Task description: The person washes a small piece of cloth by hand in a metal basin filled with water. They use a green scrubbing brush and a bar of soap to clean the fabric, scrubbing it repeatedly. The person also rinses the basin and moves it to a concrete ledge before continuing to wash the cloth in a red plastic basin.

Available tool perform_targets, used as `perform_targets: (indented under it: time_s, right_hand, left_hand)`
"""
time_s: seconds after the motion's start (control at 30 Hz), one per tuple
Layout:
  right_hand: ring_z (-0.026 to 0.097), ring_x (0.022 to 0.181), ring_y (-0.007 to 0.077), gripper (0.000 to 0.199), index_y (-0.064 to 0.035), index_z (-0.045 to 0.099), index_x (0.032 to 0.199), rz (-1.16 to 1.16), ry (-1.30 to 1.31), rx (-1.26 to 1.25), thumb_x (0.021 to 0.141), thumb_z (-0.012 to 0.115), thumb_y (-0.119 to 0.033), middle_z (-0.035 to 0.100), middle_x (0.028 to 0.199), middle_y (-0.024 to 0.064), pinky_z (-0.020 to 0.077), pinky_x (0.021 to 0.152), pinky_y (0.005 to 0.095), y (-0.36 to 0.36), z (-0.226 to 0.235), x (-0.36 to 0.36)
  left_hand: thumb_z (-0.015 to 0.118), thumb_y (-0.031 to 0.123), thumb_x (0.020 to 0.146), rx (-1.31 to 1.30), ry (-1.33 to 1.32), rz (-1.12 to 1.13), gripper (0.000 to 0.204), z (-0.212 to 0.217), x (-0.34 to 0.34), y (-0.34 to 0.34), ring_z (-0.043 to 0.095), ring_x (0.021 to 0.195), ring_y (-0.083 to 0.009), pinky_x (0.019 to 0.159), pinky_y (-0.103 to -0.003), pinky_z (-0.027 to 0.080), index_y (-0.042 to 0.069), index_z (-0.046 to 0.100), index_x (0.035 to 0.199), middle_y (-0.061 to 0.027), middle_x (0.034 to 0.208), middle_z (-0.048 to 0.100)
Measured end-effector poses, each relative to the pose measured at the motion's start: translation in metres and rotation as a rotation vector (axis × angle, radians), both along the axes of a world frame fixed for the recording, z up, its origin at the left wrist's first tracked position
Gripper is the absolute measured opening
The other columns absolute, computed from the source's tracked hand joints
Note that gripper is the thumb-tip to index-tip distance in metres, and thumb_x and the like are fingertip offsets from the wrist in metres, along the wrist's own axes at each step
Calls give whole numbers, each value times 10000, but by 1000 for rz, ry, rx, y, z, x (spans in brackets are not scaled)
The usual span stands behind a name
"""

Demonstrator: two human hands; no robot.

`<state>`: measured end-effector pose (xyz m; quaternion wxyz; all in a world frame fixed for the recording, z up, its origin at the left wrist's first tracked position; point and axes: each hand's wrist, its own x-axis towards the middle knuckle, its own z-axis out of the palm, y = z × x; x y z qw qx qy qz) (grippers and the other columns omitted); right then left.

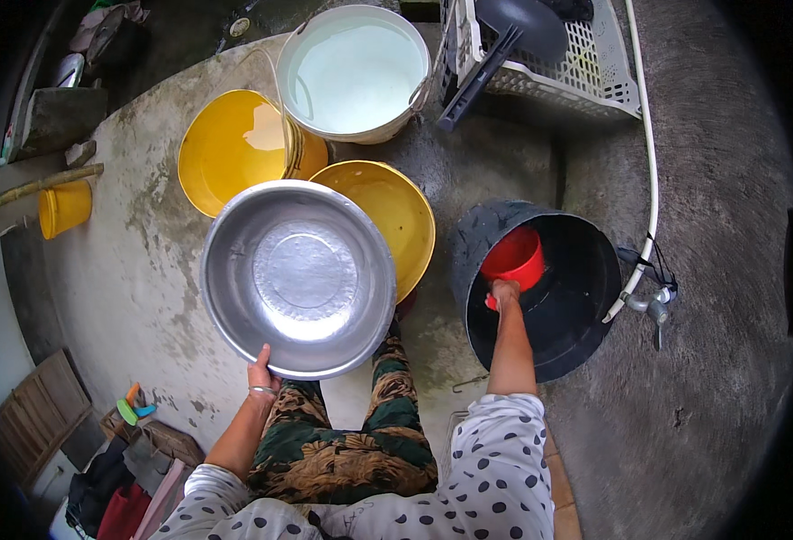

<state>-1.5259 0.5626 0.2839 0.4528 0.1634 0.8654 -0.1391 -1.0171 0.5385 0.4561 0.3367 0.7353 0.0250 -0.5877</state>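
Note:
My left hand (262, 373) is closed on the near rim of a wide silver metal basin (302, 261), thumb over the edge. The basin is tilted so its inside faces me, and it covers part of a yellow bucket (405, 229) behind it. On the right, my right hand (504, 292) grips the handle of a red plastic dipper (518, 258). That dipper is inside the mouth of a large black bucket (576, 333), near its left wall. Whether the dipper holds water cannot be made out.
A white bucket of water (357, 76) and a yellow bucket with liquid (221, 153) stand beyond the basin. At the far right are a plastic crate (585, 76) with a dark pan, a white hose (650, 180) and a tap (657, 308). A small yellow pail (65, 209) is left.

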Motion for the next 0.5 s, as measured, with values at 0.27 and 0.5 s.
perform_targets:
  time_s: [0.27,0.5]
  right_hand:
    - [462,451,135,45,-28,488,778,-362,-203,-600,758,528,-34,479,605,48,399,373,257,20,16,11]
    - [454,467,113,104,-47,473,874,-415,-241,-795,784,524,-50,465,643,33,379,372,237,48,132,29]
  left_hand:
    - [577,94,792,39,57,-151,360,-1,12,-4,549,895,-229,773,-364,483,16,427,1109,-98,997,534]
    - [548,52,778,45,63,-139,298,-10,19,-1,568,851,-249,776,-360,484,-42,448,1043,-128,934,556]
